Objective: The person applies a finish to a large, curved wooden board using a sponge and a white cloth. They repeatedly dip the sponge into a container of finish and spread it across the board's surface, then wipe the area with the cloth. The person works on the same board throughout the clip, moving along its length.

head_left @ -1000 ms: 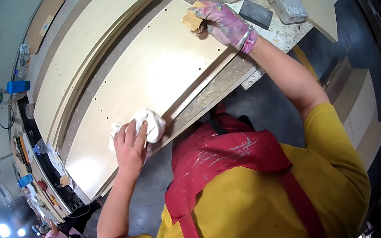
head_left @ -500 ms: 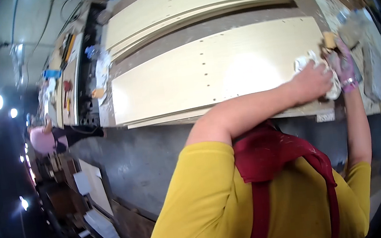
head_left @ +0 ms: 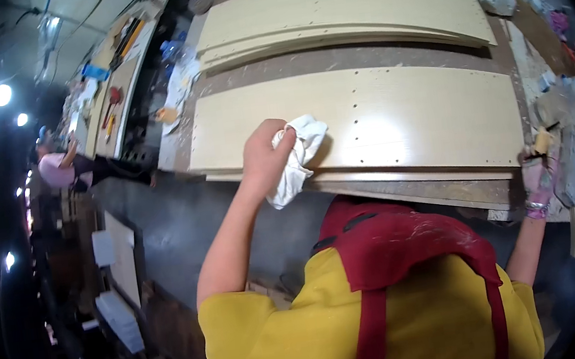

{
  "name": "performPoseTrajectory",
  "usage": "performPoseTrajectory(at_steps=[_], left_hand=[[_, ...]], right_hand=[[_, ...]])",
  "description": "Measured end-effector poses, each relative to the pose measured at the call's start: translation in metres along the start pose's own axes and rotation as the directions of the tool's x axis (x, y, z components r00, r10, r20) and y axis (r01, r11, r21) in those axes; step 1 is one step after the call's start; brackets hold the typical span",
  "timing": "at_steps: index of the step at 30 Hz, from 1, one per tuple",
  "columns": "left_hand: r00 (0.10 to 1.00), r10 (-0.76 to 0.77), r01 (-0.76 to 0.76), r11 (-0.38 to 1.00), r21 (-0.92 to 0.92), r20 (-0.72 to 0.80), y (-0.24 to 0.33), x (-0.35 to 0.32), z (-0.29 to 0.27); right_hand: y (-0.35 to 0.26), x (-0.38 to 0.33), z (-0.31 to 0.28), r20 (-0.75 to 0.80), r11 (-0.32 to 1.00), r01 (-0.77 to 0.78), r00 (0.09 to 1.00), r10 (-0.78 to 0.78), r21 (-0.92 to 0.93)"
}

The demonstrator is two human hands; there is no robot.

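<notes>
A long pale drilled panel [head_left: 395,119] lies across the workbench [head_left: 359,59] in front of me, with more pale boards [head_left: 346,11] stacked beyond it. My left arm reaches up, elbow bent, and my left hand [head_left: 264,155] clenches a crumpled white rag [head_left: 299,156] at the panel's near edge. Far right, my gloved right hand [head_left: 537,174] grips a small tan block [head_left: 543,141] by the panel's end.

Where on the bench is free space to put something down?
The pale panel is bare from the white rag in the left hand to the right hand. The bench's right end is cluttered.
</notes>
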State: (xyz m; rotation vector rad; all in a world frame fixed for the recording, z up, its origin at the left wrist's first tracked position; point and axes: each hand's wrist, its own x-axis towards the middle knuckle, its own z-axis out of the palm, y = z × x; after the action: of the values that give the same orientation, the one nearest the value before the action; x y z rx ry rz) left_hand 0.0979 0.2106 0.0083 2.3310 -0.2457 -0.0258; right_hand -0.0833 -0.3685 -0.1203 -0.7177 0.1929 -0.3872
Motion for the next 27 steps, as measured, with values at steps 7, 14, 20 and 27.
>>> performPoseTrajectory(at_steps=[7, 14, 20, 27], left_hand=[[0.958, 0.065, -0.203, 0.841, 0.501, 0.278, -0.018, 0.113, 0.022], [0.533, -0.094, -0.447, 0.813, 0.374, 0.841, -0.012, 0.208, 0.030], [0.548, 0.001, -0.606, 0.690, 0.396, 0.836, -0.018, 0.210, 0.031], [0.464, 0.175, -0.622, 0.763, 0.178, 0.868, -0.024, 0.238, 0.043]], right_hand=[[0.084, -0.033, 0.129, -0.235, 0.991, -0.117, 0.967, 0.100, -0.059], [0.151, -0.064, 0.167, -0.028, 0.984, -0.117, 0.993, 0.114, -0.132], [0.191, -0.065, 0.198, -0.250, 0.988, -0.131, 0.962, 0.107, -0.081], [0.220, -0.062, 0.217, -0.186, 0.998, -0.064, 0.980, 0.069, 0.029]])
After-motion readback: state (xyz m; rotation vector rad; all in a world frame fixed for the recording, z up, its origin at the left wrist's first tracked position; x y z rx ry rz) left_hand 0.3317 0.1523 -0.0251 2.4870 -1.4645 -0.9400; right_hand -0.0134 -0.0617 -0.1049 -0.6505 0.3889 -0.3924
